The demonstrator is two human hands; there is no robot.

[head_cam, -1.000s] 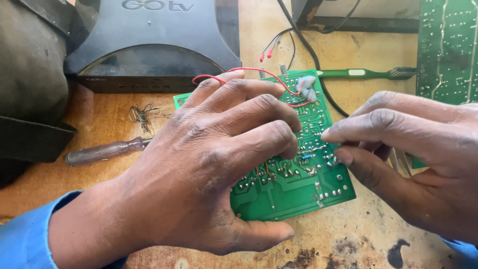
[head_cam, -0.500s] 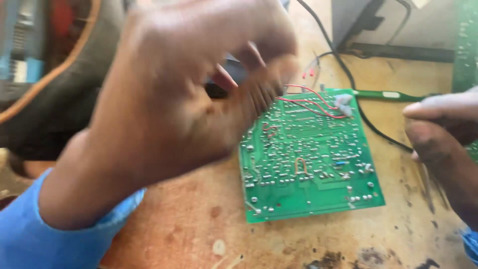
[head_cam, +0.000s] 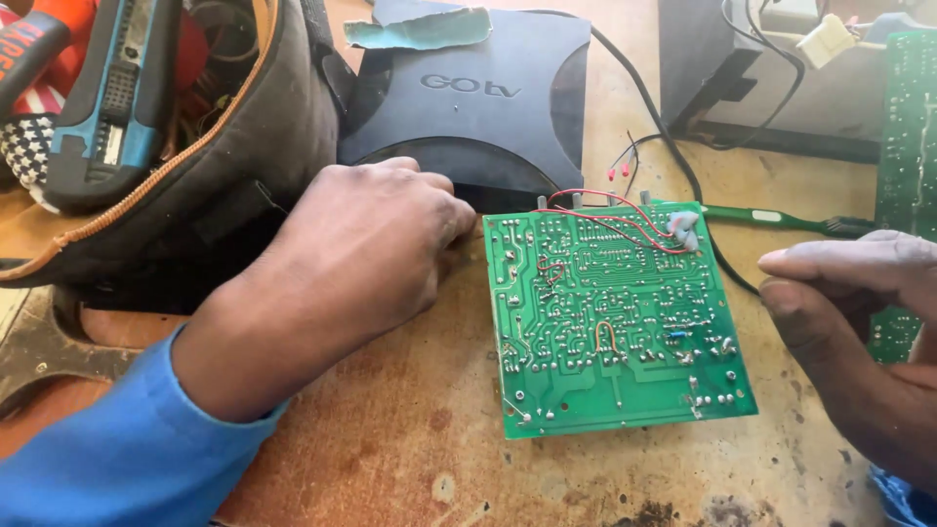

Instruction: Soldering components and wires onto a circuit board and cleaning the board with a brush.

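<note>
A green circuit board lies solder side up on the worn wooden bench, with thin red wires looped across its top. My left hand rests just left of the board, knuckles up. Its fingers curl down against the front edge of a black set-top box, and whatever is beneath the palm is hidden. My right hand hovers off the board's right edge, its thumb and fingers stretched toward the board with nothing in them.
A dark tool bag holding a blue tool and red items stands at the left. A green toothbrush lies behind the board. A second green board and a black box with wires sit at the right.
My left hand has come off the board, swung up and left, and settled by the set-top box. The board is now uncovered. My right hand has drawn back from the board's edge.
</note>
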